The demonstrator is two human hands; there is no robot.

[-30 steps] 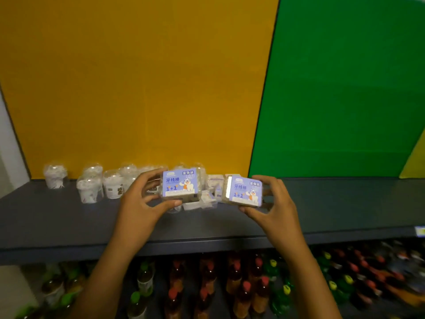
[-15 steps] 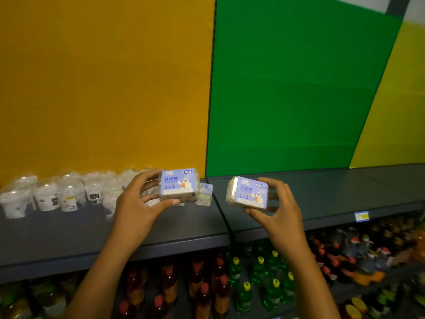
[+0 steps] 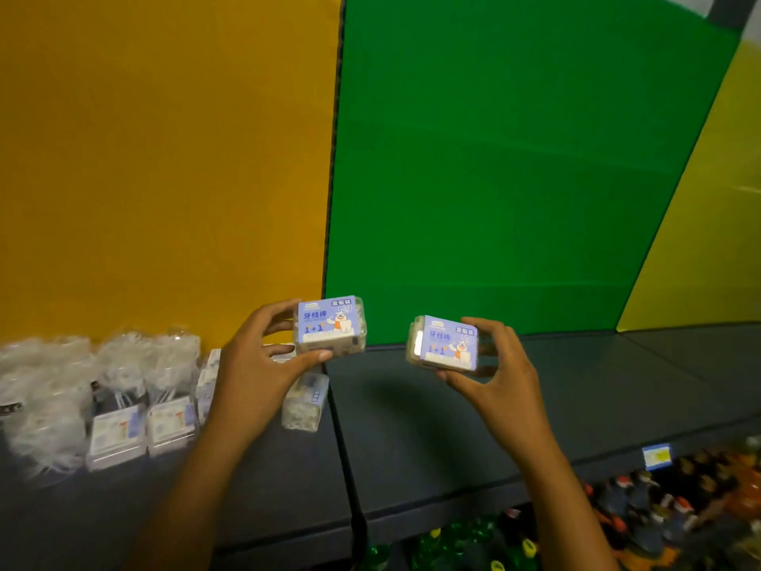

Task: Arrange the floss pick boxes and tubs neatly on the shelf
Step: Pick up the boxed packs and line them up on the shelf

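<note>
Here each hand [image 3: 255,364] grips a clear rectangular box [image 3: 330,326]

I am holding one floss pick box [image 3: 330,326] in my left hand [image 3: 256,364] and a second floss pick box [image 3: 444,343] in my right hand [image 3: 496,375], both lifted above the dark shelf [image 3: 453,438]. Clear tubs [image 3: 136,389] are standing at left, blurred. Bottles [image 3: 659,504] are sitting below.

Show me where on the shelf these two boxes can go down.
Bare shelf runs right of the seam, below the green panel and back from the price tag. Left of the seam is crowded: tubs and a lying box. Left hand and right hand each hold a box.
</note>
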